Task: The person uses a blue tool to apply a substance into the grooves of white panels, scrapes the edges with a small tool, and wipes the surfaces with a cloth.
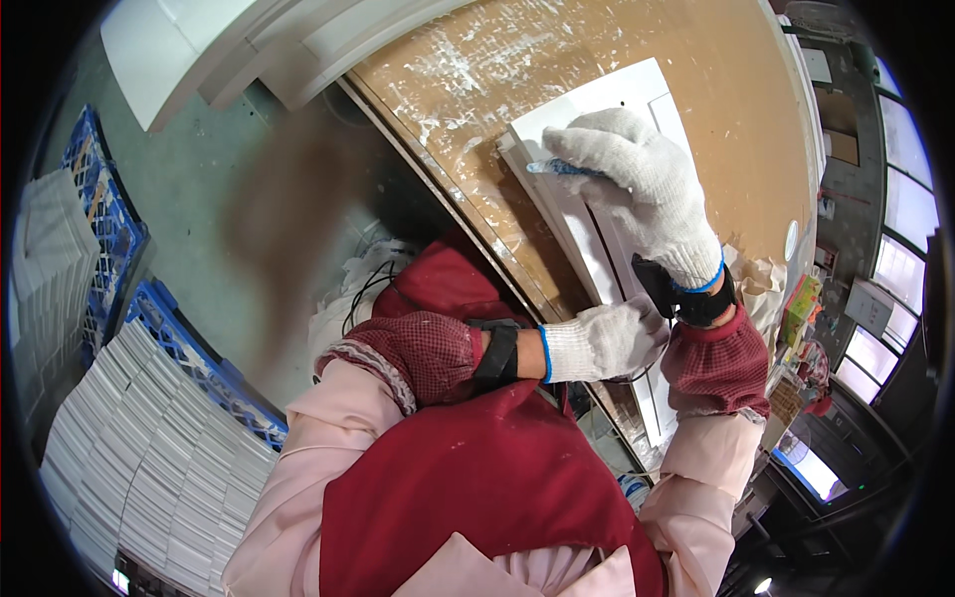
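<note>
My right hand (637,179), in a white knit glove, is above the far end of a white panel (657,99). Its fingers are closed on a thin blue-and-white piece (565,168) that pokes out to the left; its kind is not clear. My left hand (607,343), gloved too, reaches across the panel's near part with fingers bent over it. Its fingertips are partly hidden close to my right wrist. The panel has a long dark slot down its middle and lies on at least one more white piece (532,184). Black straps circle both wrists.
The brown worktable (438,119) is smeared with white. Large white moulded pieces (269,40) stand at the upper left. On the floor at left, stacked white boards (149,448) sit beside blue plastic crates (104,239). Crumpled paper (761,284) lies along the table's right side. A brown blur covers part of the floor.
</note>
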